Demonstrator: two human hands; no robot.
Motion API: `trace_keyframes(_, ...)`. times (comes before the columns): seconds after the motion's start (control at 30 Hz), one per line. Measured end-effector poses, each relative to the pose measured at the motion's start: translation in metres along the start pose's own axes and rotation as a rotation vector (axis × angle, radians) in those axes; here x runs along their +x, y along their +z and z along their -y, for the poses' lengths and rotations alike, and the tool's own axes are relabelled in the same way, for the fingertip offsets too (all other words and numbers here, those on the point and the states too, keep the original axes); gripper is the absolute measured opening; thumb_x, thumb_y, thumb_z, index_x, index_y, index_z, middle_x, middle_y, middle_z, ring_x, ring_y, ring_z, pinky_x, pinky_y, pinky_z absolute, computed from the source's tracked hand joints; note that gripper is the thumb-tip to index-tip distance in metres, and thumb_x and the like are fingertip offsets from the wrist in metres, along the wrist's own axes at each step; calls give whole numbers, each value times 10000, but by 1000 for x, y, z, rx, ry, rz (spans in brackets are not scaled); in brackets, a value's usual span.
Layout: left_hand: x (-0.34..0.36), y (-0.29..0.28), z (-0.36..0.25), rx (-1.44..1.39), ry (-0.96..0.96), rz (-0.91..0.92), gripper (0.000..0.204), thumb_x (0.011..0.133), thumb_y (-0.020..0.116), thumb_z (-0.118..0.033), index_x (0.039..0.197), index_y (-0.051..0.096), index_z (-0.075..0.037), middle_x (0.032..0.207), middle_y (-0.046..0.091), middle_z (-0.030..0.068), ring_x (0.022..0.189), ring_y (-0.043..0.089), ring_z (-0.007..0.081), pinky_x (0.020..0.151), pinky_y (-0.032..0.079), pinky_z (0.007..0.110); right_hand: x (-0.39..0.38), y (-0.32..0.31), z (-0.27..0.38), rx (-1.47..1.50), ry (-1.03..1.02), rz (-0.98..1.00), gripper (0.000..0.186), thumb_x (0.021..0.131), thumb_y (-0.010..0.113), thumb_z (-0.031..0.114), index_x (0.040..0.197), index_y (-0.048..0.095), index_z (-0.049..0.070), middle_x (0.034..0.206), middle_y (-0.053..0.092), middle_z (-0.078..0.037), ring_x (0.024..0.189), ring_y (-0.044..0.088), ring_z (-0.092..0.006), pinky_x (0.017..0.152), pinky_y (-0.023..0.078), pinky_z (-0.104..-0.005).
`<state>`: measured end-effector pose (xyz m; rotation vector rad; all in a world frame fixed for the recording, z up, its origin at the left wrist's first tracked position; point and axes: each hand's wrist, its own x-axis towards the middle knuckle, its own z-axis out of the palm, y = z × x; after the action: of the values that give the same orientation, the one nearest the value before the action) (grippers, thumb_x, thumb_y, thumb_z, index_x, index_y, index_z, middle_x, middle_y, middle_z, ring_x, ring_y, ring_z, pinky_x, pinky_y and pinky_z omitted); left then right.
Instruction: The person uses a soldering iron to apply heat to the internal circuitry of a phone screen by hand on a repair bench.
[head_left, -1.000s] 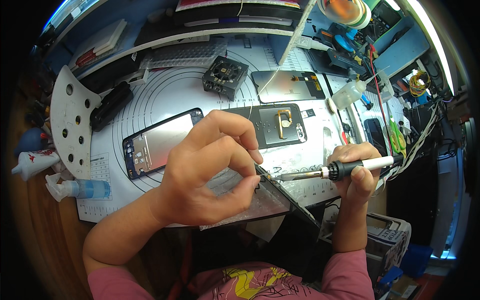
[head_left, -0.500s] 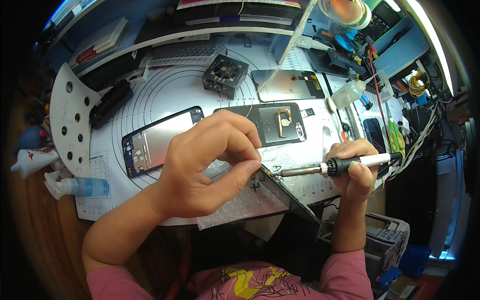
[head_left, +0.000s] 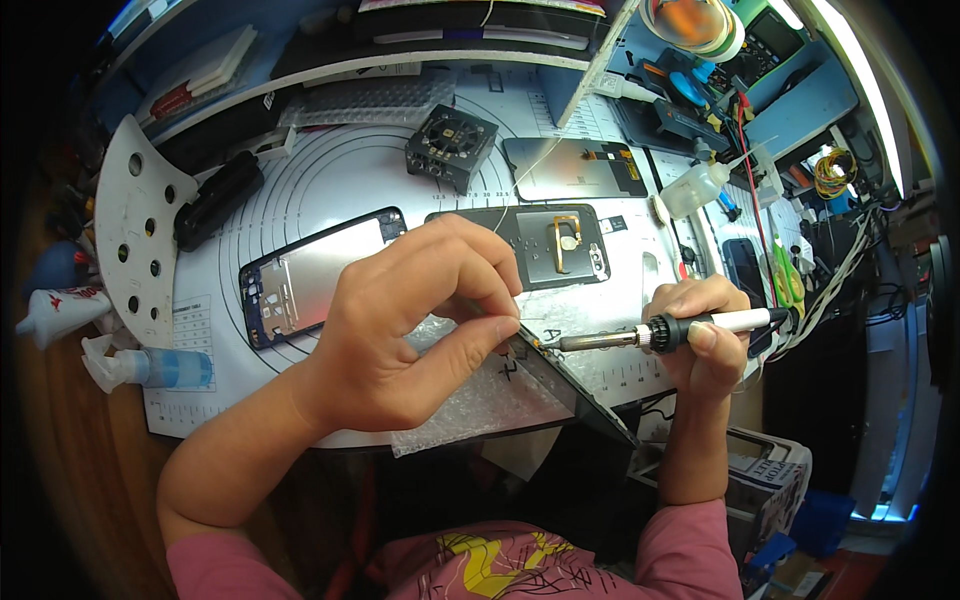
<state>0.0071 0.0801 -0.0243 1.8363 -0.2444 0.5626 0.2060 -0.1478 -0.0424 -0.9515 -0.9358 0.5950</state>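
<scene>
My left hand is closed in a pinch at the upper end of a thin dark phone panel, which tilts down to the right over the table's front edge. Its other fingers are partly hidden, and a thin pale wire runs down behind them. In my right hand is a soldering iron with a black collar and white handle. The iron's tip points left, at or very close to the panel's edge by my left fingertips; contact is hard to tell. Beneath the panel lies bubble wrap.
Behind my hands lie a phone frame, a dark phone back and a silver screen panel. A small black fan stands farther back. Bottles, including a blue spray bottle, and green scissors flank the mat.
The view has shifted slightly. My hands keep nearly the same pose, and the iron's tip remains beside the panel's edge.
</scene>
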Motion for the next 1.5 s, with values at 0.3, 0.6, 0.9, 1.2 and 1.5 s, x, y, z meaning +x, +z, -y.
trace_keyframes(0.3,-2,-1,1,23,7,3,116,895,617,125,975,572,54,1092,558,175,904,668,177,778,620,279,2,-1,0,-4,0,13,278,781,687,124,948,654,-96,697,630,-182,536,541,-187,465,422,-276)
trace_keyframes(0.6,0,-1,1,45,29,-1,111,893,621,119,973,575,57,1080,568,180,867,679,173,763,622,276,3,-3,0,-8,-38,54,269,789,689,112,958,643,-92,741,642,-192,536,547,-184,480,431,-291)
trace_keyframes(0.9,0,-2,0,55,29,1,109,894,627,111,971,578,52,1080,576,179,860,682,168,761,613,268,3,-5,0,-30,-50,70,270,789,678,113,964,643,-88,729,640,-200,530,543,-179,491,434,-291)
trace_keyframes(1.2,0,-1,0,53,26,-2,116,889,629,114,971,578,50,1080,577,177,864,679,165,763,614,267,3,-3,5,-112,4,55,273,805,704,200,948,643,-25,681,616,-158,567,547,-194,509,441,-312)
trace_keyframes(1.5,1,-3,0,69,35,6,122,883,628,120,971,579,50,1077,577,178,875,682,171,760,618,267,3,-2,5,-96,3,54,276,799,708,197,943,646,-29,674,611,-151,558,540,-189,493,417,-310)
